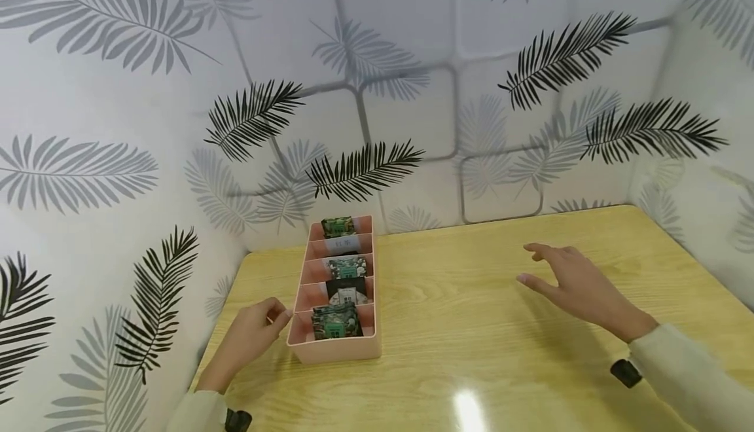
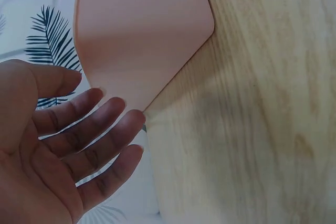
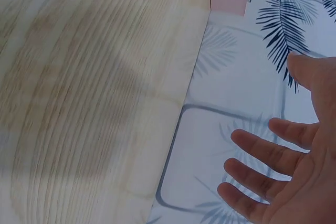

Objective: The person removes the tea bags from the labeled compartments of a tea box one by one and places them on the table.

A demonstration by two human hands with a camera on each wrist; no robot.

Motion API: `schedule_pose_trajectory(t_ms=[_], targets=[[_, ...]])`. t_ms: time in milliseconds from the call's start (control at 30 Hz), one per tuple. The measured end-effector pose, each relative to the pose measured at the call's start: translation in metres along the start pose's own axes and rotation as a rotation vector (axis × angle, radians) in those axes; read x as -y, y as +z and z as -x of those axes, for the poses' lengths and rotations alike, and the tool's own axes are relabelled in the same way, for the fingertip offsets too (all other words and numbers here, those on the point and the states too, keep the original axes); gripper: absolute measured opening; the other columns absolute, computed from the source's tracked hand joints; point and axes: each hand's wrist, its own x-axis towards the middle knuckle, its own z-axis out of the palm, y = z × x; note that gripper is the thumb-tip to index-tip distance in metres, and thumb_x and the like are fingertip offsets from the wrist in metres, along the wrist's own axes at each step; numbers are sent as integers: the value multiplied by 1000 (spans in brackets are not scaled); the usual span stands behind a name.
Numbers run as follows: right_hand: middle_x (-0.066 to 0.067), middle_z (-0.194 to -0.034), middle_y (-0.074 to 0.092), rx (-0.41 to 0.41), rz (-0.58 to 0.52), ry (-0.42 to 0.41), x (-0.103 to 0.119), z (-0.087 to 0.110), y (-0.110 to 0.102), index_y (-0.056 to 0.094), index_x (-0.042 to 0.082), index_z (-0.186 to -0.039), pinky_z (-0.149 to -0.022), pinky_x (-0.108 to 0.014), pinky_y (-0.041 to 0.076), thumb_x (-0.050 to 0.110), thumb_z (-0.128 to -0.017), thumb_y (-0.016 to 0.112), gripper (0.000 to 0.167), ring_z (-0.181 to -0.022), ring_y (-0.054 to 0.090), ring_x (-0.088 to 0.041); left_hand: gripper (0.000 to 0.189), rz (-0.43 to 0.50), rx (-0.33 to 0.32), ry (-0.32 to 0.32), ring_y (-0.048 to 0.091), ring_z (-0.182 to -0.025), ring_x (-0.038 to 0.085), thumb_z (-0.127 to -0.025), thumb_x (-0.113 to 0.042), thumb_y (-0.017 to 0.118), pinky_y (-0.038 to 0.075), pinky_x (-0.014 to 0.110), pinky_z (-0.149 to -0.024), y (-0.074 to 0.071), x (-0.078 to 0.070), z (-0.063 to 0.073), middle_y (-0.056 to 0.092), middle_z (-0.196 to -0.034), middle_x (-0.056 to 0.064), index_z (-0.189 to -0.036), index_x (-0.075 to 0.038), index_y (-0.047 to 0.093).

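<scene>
A white wall covering printed with black and grey fronds (image 1: 94, 111) is running along the left side and behind the table. My left hand (image 1: 252, 330), in a pale sleeve (image 1: 197, 412), is hovering just beside the near left corner of a long pink open-topped box (image 1: 338, 352), its fingers loosely bent and apart, holding nothing; whether a fingertip is touching the rim I cannot tell. The box is standing on the left part of a yellowish wood-grain table (image 1: 448, 314), its five compartments running away from me. A dark green patterned packet (image 1: 336, 324) is sitting in the nearest; a black-and-white packet (image 1: 346, 291), a green-and-white patterned packet (image 1: 347, 267), a pale lettered piece (image 1: 343, 244) and a small green packet (image 1: 338, 226) are following behind. My right hand (image 1: 580, 285) is hanging over the table's right side, well apart from the box, fingers spread and gently bent, gripping nothing.
</scene>
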Motion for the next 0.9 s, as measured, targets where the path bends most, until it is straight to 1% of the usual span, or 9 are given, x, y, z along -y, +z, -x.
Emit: schedule_pose_trajectory(t_ms=[100, 233, 300, 500, 533, 633, 767, 867, 900], targets=[[-19, -122, 69, 5, -21, 1, 7, -4, 8, 53, 2, -145, -93, -63, 46, 47, -103, 63, 62, -115, 58, -44, 23, 73, 46, -7, 65, -66, 17, -107, -24, 61, 53, 28, -59, 5, 6, 3, 67, -79, 3, -91, -9, 68], [-16, -121, 70, 29, -58, 4, 18, -9, 16, 55, 1, -143, -92, -61, 48, 48, -103, 61, 62, -114, 58, -42, 32, 132, 100, 29, 67, -68, 20, -109, -29, 55, 53, 28, -61, 10, 14, 6, 66, -76, 0, -84, -12, 65], [-15, -120, 71, 37, -81, 6, 22, -11, 19, 56, 2, -142, -91, -59, 49, 48, -104, 61, 60, -112, 59, -41, 34, 171, 131, 47, 68, -70, 22, -110, -30, 53, 55, 31, -62, 11, 17, 8, 66, -76, 1, -83, -11, 63], [-7, -113, 73, 33, -121, -4, 35, -15, 30, 60, 6, -138, -83, -51, 52, 46, -104, 61, 52, -104, 62, -33, 37, 292, 237, 36, 70, -79, 29, -110, -36, 53, 60, 42, -72, 9, 20, 13, 69, -85, 8, -87, -8, 61], [-5, -111, 73, 32, -124, -9, 37, -16, 32, 61, 6, -138, -83, -50, 52, 45, -104, 61, 51, -103, 63, -32, 38, 310, 256, 35, 70, -80, 31, -109, -37, 53, 60, 43, -73, 9, 21, 14, 70, -86, 9, -88, -7, 61], [0, -105, 73, 35, -144, -32, 44, -22, 36, 62, 5, -136, -91, -54, 50, 42, -105, 61, 48, -99, 64, -28, 39, 341, 299, 57, 70, -81, 34, -109, -38, 53, 59, 44, -74, 8, 22, 16, 71, -89, 13, -87, -6, 62], [3, -102, 72, 42, -171, -55, 57, -33, 41, 63, 6, -135, -93, -54, 50, 42, -105, 61, 47, -97, 64, -25, 39, 374, 333, 86, 68, -81, 36, -110, -36, 52, 59, 44, -75, 7, 23, 18, 71, -90, 14, -87, -6, 62], [4, -102, 72, 51, -188, -62, 66, -40, 46, 63, 9, -134, -84, -47, 51, 43, -105, 60, 45, -96, 63, -23, 37, 394, 348, 104, 68, -82, 36, -110, -33, 52, 59, 43, -76, 7, 23, 19, 71, -91, 16, -89, -4, 63], [4, -102, 72, 54, -190, -67, 69, -43, 48, 63, 9, -134, -83, -46, 51, 43, -105, 60, 45, -95, 63, -22, 37, 402, 350, 108, 68, -82, 36, -110, -32, 52, 59, 44, -76, 7, 23, 19, 71, -91, 17, -89, -4, 63]])
